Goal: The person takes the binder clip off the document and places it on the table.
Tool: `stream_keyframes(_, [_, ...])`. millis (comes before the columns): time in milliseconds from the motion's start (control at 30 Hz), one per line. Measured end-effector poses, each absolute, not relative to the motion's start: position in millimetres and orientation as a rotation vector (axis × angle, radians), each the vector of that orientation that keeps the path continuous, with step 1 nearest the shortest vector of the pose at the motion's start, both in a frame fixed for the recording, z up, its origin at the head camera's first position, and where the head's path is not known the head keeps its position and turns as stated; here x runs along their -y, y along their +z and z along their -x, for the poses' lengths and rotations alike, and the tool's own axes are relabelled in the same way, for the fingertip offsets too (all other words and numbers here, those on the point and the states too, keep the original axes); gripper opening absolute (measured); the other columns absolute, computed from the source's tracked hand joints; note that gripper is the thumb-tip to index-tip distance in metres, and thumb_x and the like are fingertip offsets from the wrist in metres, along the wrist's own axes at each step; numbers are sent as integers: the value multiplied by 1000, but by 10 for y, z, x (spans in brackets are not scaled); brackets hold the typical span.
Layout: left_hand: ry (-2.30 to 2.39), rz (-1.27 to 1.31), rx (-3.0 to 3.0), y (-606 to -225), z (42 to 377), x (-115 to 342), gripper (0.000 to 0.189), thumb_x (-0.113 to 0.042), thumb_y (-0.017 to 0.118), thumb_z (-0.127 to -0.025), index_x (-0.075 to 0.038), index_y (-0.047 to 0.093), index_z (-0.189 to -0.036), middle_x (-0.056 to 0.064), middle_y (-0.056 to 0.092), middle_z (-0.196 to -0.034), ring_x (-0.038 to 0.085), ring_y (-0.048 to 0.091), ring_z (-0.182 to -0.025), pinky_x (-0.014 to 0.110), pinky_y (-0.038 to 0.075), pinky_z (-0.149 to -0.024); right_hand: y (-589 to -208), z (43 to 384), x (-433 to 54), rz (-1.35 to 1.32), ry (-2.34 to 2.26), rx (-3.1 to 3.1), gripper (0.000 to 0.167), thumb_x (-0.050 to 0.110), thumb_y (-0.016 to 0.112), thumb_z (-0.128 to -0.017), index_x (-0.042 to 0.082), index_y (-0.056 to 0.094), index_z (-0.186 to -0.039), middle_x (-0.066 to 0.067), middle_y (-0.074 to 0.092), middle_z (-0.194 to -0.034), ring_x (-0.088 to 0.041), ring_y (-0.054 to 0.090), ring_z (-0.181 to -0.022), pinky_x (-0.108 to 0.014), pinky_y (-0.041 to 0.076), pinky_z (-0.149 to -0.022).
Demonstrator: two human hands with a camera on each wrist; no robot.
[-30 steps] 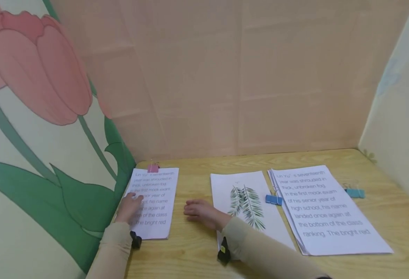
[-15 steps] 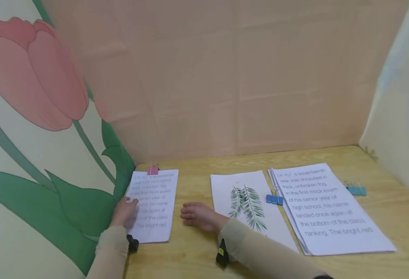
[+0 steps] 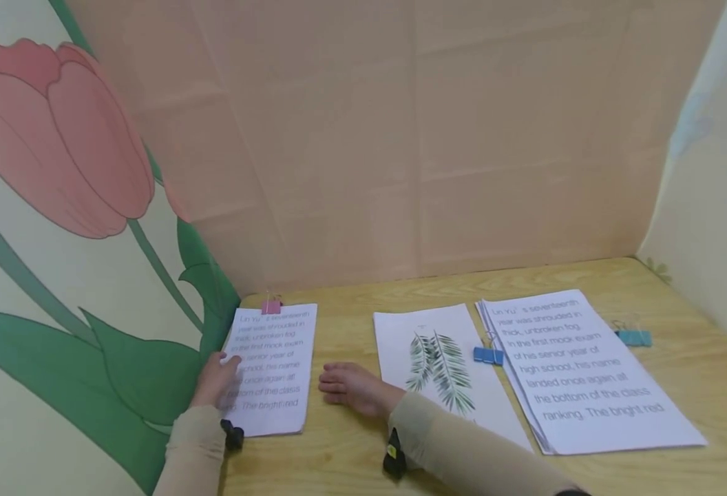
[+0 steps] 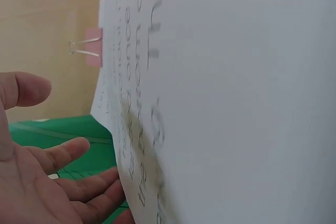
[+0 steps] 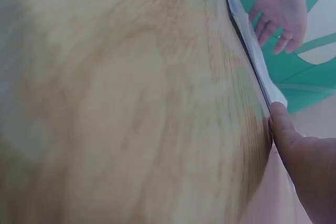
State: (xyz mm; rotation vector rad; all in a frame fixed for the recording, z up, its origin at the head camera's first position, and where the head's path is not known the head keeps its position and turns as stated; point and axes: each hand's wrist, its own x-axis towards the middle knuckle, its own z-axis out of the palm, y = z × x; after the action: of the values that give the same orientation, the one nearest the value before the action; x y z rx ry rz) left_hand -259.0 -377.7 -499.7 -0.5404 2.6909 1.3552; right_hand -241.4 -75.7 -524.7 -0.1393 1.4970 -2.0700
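A stack of printed paper [image 3: 273, 365] lies on the table at the left, with a pink binder clip [image 3: 271, 306] on its far edge. My left hand [image 3: 215, 380] is at the stack's left edge. In the left wrist view its fingers [image 4: 79, 187] are extended, palm turned toward the paper, fingertips right at the edge, and the thumb is apart. Just right of the stack, my right hand [image 3: 357, 389] is held over the table with straight fingers close together and nothing in its grasp. Its forearm passes over a sheet with a green leaf print [image 3: 440, 365].
Another printed stack [image 3: 586, 372] lies at the right, its edge beside the leaf sheet. A blue binder clip [image 3: 488, 355] sits between them, and a teal binder clip [image 3: 633, 337] is at the far right. Walls border the wooden table [image 3: 345, 455] at the left, back and right.
My left hand has slid from over the printed stack toward its left edge and slightly nearer me. The right hand has shifted slightly left. The head view has tilted a little.
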Motion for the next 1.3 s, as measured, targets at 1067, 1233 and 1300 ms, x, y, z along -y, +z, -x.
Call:
stream_keyframes(1067, [1653, 610, -2448, -4985, 2542, 3684, 58, -28, 43, -107, 9, 36, -151, 30, 43, -144, 43, 42, -132, 59, 32, -112, -5207, 2315, 771, 135, -2100, -1706, 51, -5, 58, -100, -12, 38, -146, -22, 67, -110, -18, 67, -83, -33, 59, -76])
stream_keyframes(1233, [1668, 574, -2451, -4944, 2550, 3677, 52, -25, 46, -107, 10, 42, -145, 27, 54, -132, 40, 52, -121, 54, 42, -102, -5175, 2327, 763, 96, -2075, -1813, 60, -4, 61, -98, -8, 35, -152, -19, 69, -103, -18, 66, -76, -33, 59, -69])
stream_keyframes(1300, [1662, 547, -2461, -4919, 2546, 3674, 51, -25, 47, -106, 11, 44, -142, 27, 60, -126, 37, 57, -113, 49, 46, -94, -5183, 2345, 759, 88, -2059, -1854, 60, 2, 62, -101, -6, 35, -154, -17, 70, -99, -18, 66, -73, -34, 59, -67])
